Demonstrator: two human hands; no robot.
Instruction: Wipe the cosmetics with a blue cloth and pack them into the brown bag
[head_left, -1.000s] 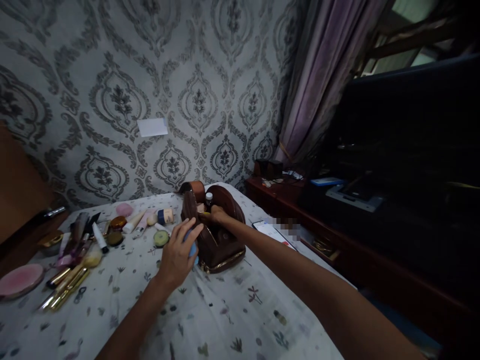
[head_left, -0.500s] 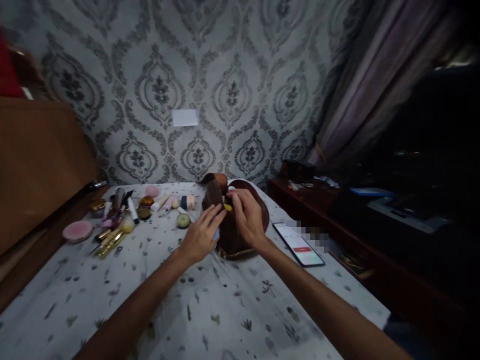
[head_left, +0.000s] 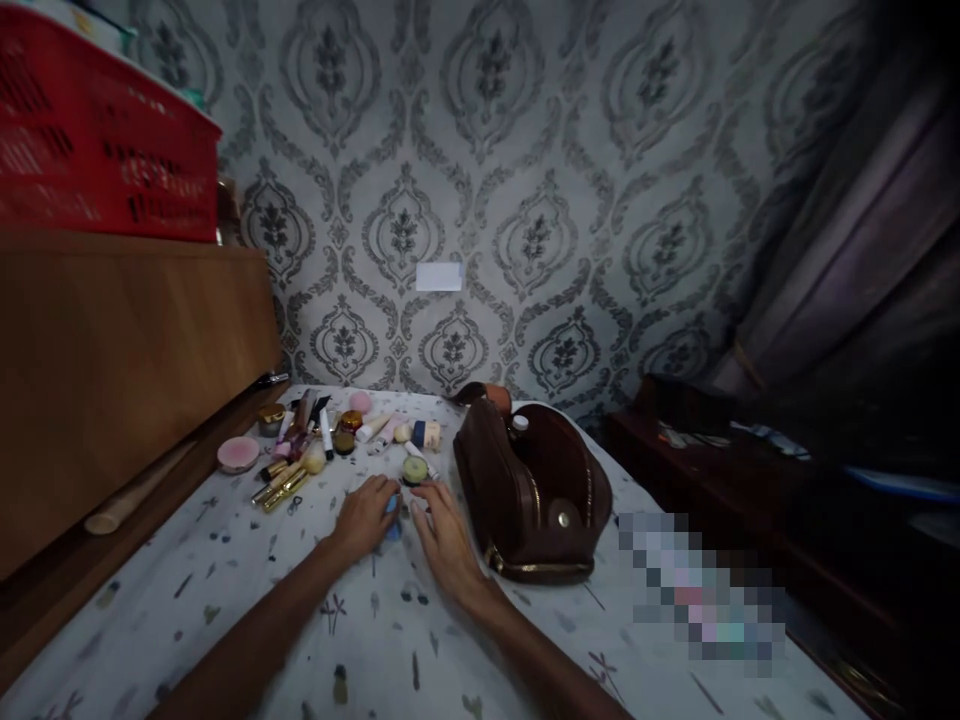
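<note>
My left hand (head_left: 365,515) is closed around a small blue item (head_left: 392,517) just above the cloth; its shape is mostly hidden by the fingers. Facing it, my right hand (head_left: 446,535) has its fingers stretched out, with nothing visibly gripped. Its fingertips are close to a round jar with a green top (head_left: 415,470). To the right of both hands stands a dark brown handbag (head_left: 487,500), its zipped mouth wide open. Inside the bag a white cap (head_left: 519,424) shows near the back.
Several cosmetics lie at the left, among them a pink round compact (head_left: 238,454), gold tubes (head_left: 285,488) and a navy-banded jar (head_left: 427,434). A wooden cabinet (head_left: 135,350) bearing a red basket (head_left: 165,160) borders the left side. A blurred-out patch covers the cloth at the right.
Both hands have left the bag and moved to its left, near the green-topped jar. The white-capped item stays inside the bag. The view has turned left, showing the red basket.
</note>
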